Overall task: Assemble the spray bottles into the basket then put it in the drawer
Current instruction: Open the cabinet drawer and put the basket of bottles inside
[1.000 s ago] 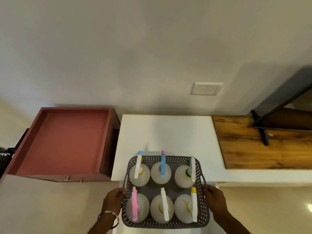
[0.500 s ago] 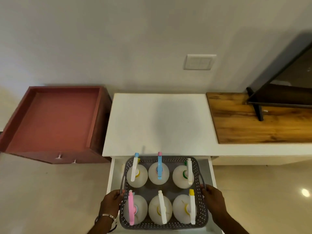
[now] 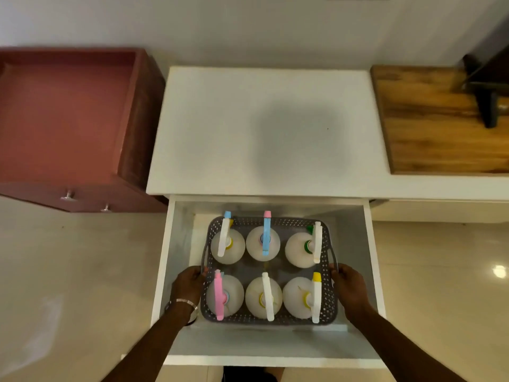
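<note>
Head view: we see the basket [image 3: 268,321] between our left hand [image 3: 190,285] and right hand [image 3: 349,288], fingers clasping its side handles, inside the open drawer [image 3: 179,244].

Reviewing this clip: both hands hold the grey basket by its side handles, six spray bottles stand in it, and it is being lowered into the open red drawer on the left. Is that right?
Not quite. The grey basket is inside the open white drawer under the white countertop, not the red drawer, which holds nothing visible. The head view shows it. The rest stands: left hand and right hand hold the side handles, six spray bottles inside.
</note>
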A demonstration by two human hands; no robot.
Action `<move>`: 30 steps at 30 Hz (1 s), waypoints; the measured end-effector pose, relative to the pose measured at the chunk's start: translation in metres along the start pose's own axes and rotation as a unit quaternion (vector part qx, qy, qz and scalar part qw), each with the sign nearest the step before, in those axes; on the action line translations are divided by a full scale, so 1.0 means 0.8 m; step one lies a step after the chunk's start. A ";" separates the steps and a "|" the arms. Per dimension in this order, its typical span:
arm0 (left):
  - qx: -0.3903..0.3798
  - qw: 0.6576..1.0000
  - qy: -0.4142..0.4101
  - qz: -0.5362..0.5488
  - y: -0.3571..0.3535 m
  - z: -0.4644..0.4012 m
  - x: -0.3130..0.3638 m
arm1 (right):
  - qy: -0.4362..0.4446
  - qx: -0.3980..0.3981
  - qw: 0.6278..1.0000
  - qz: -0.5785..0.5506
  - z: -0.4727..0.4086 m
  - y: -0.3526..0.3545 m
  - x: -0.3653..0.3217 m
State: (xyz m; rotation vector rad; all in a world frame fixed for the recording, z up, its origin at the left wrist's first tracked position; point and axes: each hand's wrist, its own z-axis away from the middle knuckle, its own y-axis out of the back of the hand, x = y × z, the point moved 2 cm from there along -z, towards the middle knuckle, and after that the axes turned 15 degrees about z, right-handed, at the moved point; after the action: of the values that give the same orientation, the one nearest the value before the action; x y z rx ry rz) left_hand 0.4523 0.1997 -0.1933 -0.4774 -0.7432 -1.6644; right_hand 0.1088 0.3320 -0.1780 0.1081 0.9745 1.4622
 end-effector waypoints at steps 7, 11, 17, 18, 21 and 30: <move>0.002 0.998 0.001 -0.059 -0.017 -0.040 -0.034 | -0.016 -0.012 1.000 0.000 -0.043 -0.038 0.032; 0.001 0.996 -0.001 -0.094 -0.023 -0.059 -0.045 | -0.017 -0.017 1.000 0.000 -0.059 -0.052 0.037; 0.002 0.989 -0.006 -0.145 -0.031 -0.078 -0.054 | -0.021 -0.022 1.000 -0.005 -0.079 -0.068 0.046; 0.003 0.990 -0.004 -0.143 -0.032 -0.079 -0.054 | -0.023 -0.022 0.999 -0.007 -0.081 -0.069 0.047; 0.007 0.991 0.002 -0.133 -0.034 -0.085 -0.058 | -0.029 -0.021 0.999 0.001 -0.088 -0.075 0.052; -0.003 0.993 0.009 -0.120 -0.034 -0.096 -0.060 | -0.054 -0.017 0.998 -0.004 -0.100 -0.084 0.055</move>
State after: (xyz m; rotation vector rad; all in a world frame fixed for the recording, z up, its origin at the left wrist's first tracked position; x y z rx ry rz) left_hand 0.4426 0.1828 -0.2858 -0.3890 -0.8078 -1.8928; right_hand 0.1044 0.3189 -0.2910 0.1571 0.8615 1.4499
